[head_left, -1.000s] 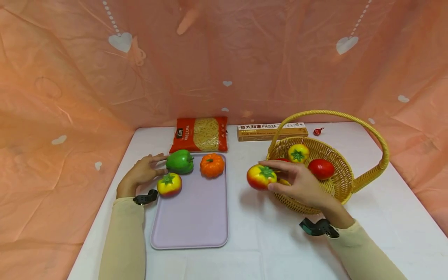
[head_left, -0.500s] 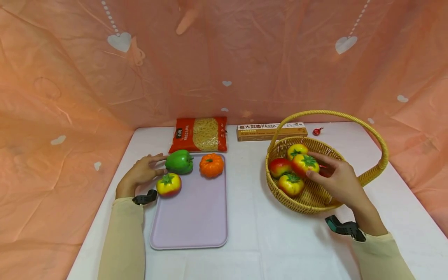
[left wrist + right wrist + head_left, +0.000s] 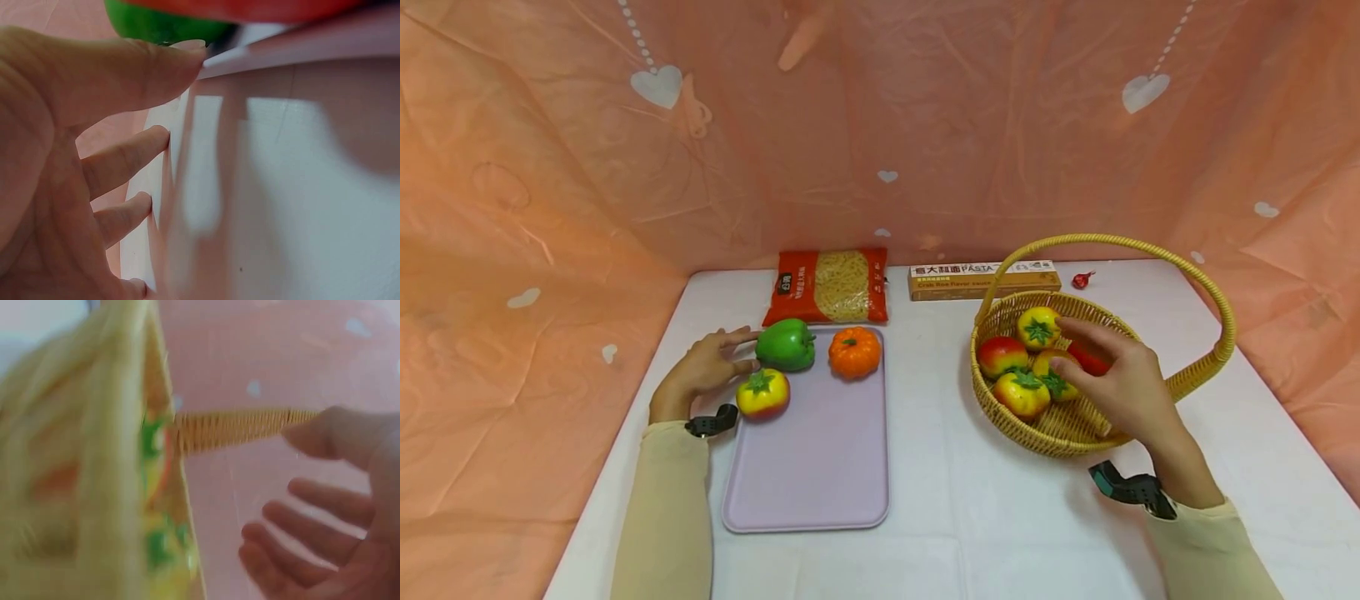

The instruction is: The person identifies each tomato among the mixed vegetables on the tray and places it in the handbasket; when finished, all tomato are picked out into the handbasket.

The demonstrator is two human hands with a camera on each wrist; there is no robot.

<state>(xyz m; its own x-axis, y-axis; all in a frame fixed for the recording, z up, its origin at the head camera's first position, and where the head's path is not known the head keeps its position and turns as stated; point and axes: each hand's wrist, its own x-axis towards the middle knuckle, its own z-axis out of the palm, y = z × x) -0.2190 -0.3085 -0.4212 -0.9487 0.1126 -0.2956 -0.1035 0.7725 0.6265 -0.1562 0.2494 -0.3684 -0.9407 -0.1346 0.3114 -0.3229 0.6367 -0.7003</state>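
In the head view my right hand (image 3: pixel 1123 379) hovers over the wicker basket (image 3: pixel 1052 446), thumb and fingers spread with nothing between them. Just below its thumb lies a yellow-and-red toy fruit with a green leafy cap (image 3: pixel 1062 387), partly hidden. Several similar toy fruits surround it, and a red one (image 3: pixel 1090 358) is half covered by the fingers. The right wrist view shows the bare right palm (image 3: pixel 325 531) beside the basket. My left hand (image 3: pixel 703 367) rests at the left edge of the lilac tray (image 3: pixel 808 483), its fingers relaxed beside a green toy bell pepper (image 3: pixel 786 345).
Another yellow-red toy fruit (image 3: pixel 763 394) and a small orange pumpkin (image 3: pixel 854 352) sit on the tray. Behind it lies a red pasta bag (image 3: pixel 842 286). A pasta box (image 3: pixel 983 283) and a small red wrapped item (image 3: pixel 1082 280) stand at the back. The basket's handle (image 3: pixel 1105 239) arches high.
My right hand has carried a yellow-red toy fruit rightward into the basket and let go of it; the fruit now lies among the others. The left hand has stayed in place.
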